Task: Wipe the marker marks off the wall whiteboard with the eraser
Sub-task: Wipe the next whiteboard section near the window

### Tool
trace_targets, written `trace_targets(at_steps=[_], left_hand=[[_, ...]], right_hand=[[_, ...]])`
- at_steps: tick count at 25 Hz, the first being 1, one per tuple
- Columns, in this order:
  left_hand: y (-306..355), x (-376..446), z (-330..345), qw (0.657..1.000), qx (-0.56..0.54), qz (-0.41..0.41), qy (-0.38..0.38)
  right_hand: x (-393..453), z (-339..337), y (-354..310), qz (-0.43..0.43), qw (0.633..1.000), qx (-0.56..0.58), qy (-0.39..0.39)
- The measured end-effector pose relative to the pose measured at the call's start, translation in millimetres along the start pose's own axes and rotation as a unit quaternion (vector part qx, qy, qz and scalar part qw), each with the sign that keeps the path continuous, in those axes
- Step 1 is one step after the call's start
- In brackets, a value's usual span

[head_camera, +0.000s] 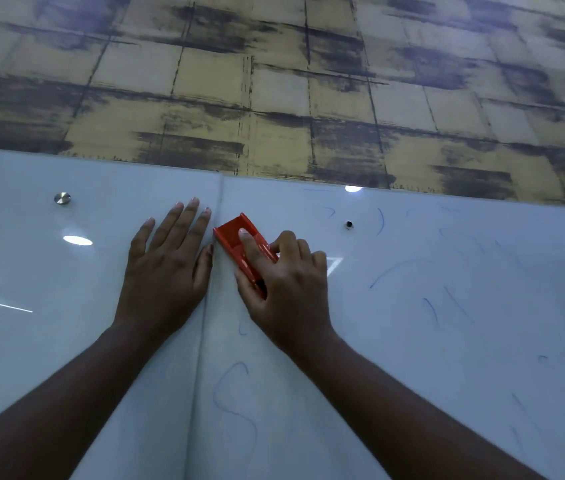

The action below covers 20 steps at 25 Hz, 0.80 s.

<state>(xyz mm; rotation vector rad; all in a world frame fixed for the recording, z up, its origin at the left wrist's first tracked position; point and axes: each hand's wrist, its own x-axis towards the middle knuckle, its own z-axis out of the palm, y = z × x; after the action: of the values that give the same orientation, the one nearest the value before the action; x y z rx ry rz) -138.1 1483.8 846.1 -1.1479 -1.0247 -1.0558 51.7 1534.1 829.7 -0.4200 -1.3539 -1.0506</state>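
A glossy whiteboard [447,341] is seen filling the lower two thirds of the frame, made of two panels that meet at a vertical seam [205,323] running down the centre. A red eraser [241,245] is held against the right panel just right of the seam, near the upper edge of the board, tilted with its upper end toward the seam. It is grasped by the right hand [284,282]: the index finger is laid along its top, the thumb is placed at its lower left side, and the remaining fingers are curled at its right side. The left hand [166,268] is pressed flat on the left panel, fingers straight and spread, nothing held, its thumb lying beside the seam and close to the eraser. Faint blue marker marks [236,403] are noted on the right panel: an S-like curve at lower centre, and arcs and short strokes at centre right and right. A round metal mounting stud [62,198] is seen at upper left of the board, and a small dark fixing [349,224] right of the eraser. Above the board, tile-patterned wallpaper [274,81] in yellow and grey is observed.
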Motion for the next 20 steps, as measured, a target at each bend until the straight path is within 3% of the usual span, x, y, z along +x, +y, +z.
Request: trace_targets(at_steps=[2,6,10,13,20], left_hand=[[-0.6,-3.3,-1.0,1.000,0.004,0.002,0.008],[-0.7,-7.1,0.4,1.000,0.009,0.001,0.023],[1.6,-9.0,-0.4,1.000,0.008,-0.005,0.028],[4.7,-9.6,-2.4,1.000,0.012,-0.010,0.020],[3.0,-12.1,-5.9,1.000,-0.004,-0.017,-0.024]], right_hand=[[8.9,-9.5,26.7,0.018,1.000,-0.020,-0.007],[32.7,-29.2,79.3,0.205,0.974,-0.096,-0.018],[19.5,-29.3,57.2,0.254,0.964,-0.077,-0.011],[13.1,-27.6,35.4,0.227,0.973,-0.038,-0.026],[-15.2,-26.8,-12.8,0.026,0.997,0.031,-0.061]])
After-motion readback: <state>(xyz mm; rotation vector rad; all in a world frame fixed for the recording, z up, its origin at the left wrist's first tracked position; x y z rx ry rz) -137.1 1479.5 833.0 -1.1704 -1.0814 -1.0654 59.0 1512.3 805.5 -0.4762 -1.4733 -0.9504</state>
